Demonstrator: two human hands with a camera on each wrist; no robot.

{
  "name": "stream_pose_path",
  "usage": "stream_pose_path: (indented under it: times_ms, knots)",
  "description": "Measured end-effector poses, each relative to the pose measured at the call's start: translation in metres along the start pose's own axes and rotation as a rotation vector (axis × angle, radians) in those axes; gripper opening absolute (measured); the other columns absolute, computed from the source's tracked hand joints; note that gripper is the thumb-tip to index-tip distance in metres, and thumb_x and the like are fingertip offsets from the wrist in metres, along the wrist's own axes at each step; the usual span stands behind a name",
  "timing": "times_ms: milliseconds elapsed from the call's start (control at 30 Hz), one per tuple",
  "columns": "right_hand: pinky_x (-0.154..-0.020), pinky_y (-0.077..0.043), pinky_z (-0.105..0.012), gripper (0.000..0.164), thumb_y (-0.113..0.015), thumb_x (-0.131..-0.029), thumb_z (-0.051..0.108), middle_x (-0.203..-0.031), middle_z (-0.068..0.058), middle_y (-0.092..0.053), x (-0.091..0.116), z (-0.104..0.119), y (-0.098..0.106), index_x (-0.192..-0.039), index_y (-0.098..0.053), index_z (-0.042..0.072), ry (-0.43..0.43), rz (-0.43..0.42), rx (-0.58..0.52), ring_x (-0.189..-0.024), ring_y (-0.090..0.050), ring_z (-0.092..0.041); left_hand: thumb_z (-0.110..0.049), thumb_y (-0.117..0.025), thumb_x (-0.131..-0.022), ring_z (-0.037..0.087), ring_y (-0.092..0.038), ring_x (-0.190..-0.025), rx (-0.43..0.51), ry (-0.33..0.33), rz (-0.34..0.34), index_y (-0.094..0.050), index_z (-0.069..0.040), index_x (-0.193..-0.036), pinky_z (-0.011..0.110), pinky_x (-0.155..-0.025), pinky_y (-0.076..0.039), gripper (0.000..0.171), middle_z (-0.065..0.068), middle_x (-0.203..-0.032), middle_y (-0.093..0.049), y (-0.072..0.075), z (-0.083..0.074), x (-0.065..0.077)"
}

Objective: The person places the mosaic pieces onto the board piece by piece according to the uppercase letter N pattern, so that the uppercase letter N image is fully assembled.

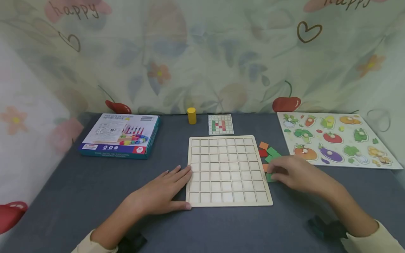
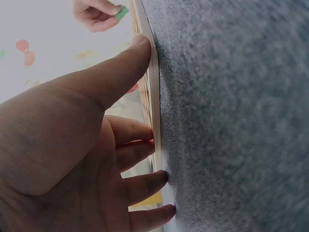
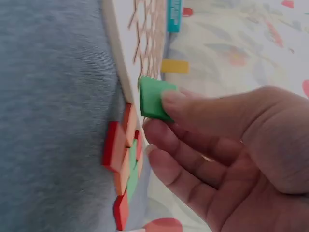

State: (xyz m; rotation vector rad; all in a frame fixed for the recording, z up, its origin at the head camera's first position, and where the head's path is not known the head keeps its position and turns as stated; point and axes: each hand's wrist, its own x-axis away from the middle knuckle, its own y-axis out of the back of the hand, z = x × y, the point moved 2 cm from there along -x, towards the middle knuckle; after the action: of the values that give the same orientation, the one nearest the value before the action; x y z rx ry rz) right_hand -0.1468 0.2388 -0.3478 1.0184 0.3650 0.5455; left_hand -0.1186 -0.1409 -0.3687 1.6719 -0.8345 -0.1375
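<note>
Green tile point(image 3: 150, 98) is being pinched between thumb and fingers of right hand point(image 1: 294, 174), just right of grid board point(image 1: 226, 167) | likely feeling light, stiff, smooth; 2 opposite edges are offering best hold | left hand point(image 1: 161, 191), fingers extended, is touching board's left edge | loose tiles point(image 1: 273, 151) are lying right of board

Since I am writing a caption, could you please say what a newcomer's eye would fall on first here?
Probably the pale gridded board central in the head view, the left hand touching its left edge. By its right edge, the right hand pinches a bright green tile. Farther right lies the colourful vegetable board.
</note>
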Motion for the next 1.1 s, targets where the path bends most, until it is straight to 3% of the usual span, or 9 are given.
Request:
stream_pose_path:
  times_ms: [133, 300, 467, 767, 1100]
  knots:
    - [-0.068, -0.053, -0.03, 0.016, -0.078, -0.086, 0.003, -0.087, 0.011, -0.068, -0.009, 0.003, 0.005, -0.095, -0.073, 0.015, -0.068, -0.101, -0.029, -0.076, -0.061, -0.007, -0.068, -0.057, -0.091, 0.025, -0.011, -0.152, 0.0, 0.01, 0.007, -0.02, -0.017, -0.162, 0.054, -0.118, -0.019, 0.095, -0.002, -0.167, -0.015, 0.0, 0.0, 0.0]
    - [-0.077, -0.054, -0.035, 0.012, -0.075, -0.089, 0.006, -0.091, 0.006, -0.069, -0.032, 0.006, 0.0, -0.097, -0.074, 0.014, -0.138, -0.141, -0.121, -0.082, -0.062, -0.013, -0.068, -0.057, -0.09, 0.026, -0.011, -0.152, 0.003, 0.023, 0.013, -0.02, -0.017, -0.162, 0.055, -0.118, -0.019, 0.095, -0.002, -0.167, -0.016, 0.0, 0.0, 0.001]
    - [-0.081, -0.052, -0.039, 0.011, -0.073, -0.09, 0.004, -0.092, 0.004, -0.07, -0.059, 0.008, -0.012, -0.097, -0.075, 0.012, -0.109, -0.124, -0.197, -0.085, -0.062, -0.015, -0.067, -0.057, -0.091, 0.026, -0.011, -0.152, 0.004, 0.022, 0.009, -0.02, -0.017, -0.162, 0.055, -0.117, -0.019, 0.094, -0.002, -0.167, -0.016, -0.001, 0.0, 0.002]
    - [-0.074, -0.051, -0.036, 0.008, -0.07, -0.09, 0.004, -0.086, 0.003, -0.068, -0.104, 0.028, -0.03, -0.094, -0.074, 0.009, -0.097, -0.052, -0.291, -0.077, -0.064, -0.015, -0.068, -0.056, -0.091, 0.026, -0.012, -0.152, -0.001, 0.02, 0.014, -0.02, -0.017, -0.162, 0.054, -0.117, -0.019, 0.095, -0.001, -0.167, -0.017, -0.003, 0.0, 0.0]
    - [-0.074, -0.052, -0.033, 0.008, -0.069, -0.088, 0.002, -0.081, 0.003, -0.067, -0.145, 0.054, -0.048, -0.088, -0.074, 0.008, -0.076, -0.016, -0.257, -0.077, -0.062, -0.014, -0.066, -0.056, -0.092, 0.028, -0.012, -0.152, 0.02, -0.016, -0.004, -0.021, -0.015, -0.161, 0.056, -0.117, -0.019, 0.093, 0.001, -0.167, -0.016, 0.001, -0.001, 0.001]
